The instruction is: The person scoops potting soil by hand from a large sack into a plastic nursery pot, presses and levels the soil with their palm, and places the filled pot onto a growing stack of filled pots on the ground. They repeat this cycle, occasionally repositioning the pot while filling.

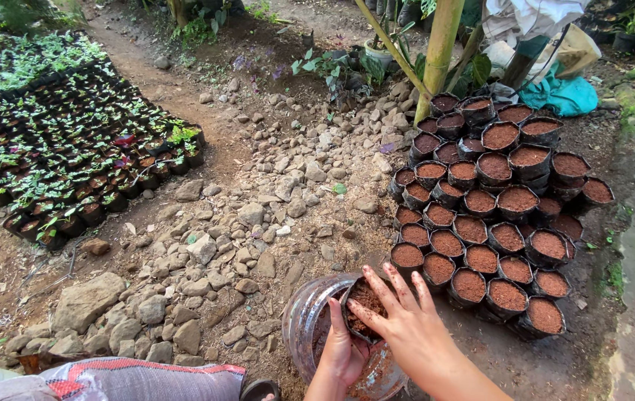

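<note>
- The fingers (395,286) of the right hand (406,323) are spread flat and released, pressing down on the soil in a small black grow bag (358,304); nothing is gripped, the palm seems only to pack the fill.
- The left hand (343,349) is clenched around that bag's near side, thumb up along its wall, seemingly steadying it so it keeps its shape.
- The bag sits in the mouth of a clear plastic jar (306,315) lying tilted on the ground at 6 o'clock in the view, probably so spilled soil falls back inside.
- At 3 o'clock of the hands, just beside them, stand the filled bags (499,200), packed touching in rows, which keeps the soft bags upright.
- At 10 o'clock, well apart, lie the seedling bags (72,148) in a block.
- Between the two groups runs a strip of loose stones (258,208); a bamboo post (440,52) rises at 1 o'clock.
</note>
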Demonstrator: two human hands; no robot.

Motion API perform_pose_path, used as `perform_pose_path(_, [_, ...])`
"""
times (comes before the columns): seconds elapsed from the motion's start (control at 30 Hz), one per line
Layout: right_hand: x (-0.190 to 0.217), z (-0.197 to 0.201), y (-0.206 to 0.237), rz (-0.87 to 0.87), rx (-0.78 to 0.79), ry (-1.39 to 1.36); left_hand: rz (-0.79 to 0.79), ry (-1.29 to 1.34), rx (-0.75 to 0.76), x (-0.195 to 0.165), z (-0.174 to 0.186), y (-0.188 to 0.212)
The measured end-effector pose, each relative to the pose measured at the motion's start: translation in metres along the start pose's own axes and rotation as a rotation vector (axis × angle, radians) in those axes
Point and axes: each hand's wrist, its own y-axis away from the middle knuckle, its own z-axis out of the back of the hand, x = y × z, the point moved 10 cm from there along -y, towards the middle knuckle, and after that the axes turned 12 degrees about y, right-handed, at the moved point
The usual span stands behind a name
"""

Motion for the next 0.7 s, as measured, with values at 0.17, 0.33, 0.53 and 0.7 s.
perform_pose_path(0.17, [-0.019, -0.008, 0.001, -0.013, 0.18, -0.18, 0.02, -0.027, -0.019, 0.001, 0.002, 0.0])
perform_pose_path(0.33, [-0.035, -0.008, 0.014, -0.088, 0.281, -0.118, -0.006, -0.015, -0.044, -0.009, 0.004, 0.0])
perform_pose_path(0.53, [-0.024, -0.015, 0.015, -0.057, 0.353, -0.101, 0.001, -0.038, -0.076, -0.012, 0.004, 0.001])
perform_pose_path(0.7, [-0.022, -0.003, 0.012, -0.025, 0.269, -0.084, 0.02, -0.016, -0.069, -0.009, 0.004, 0.0])
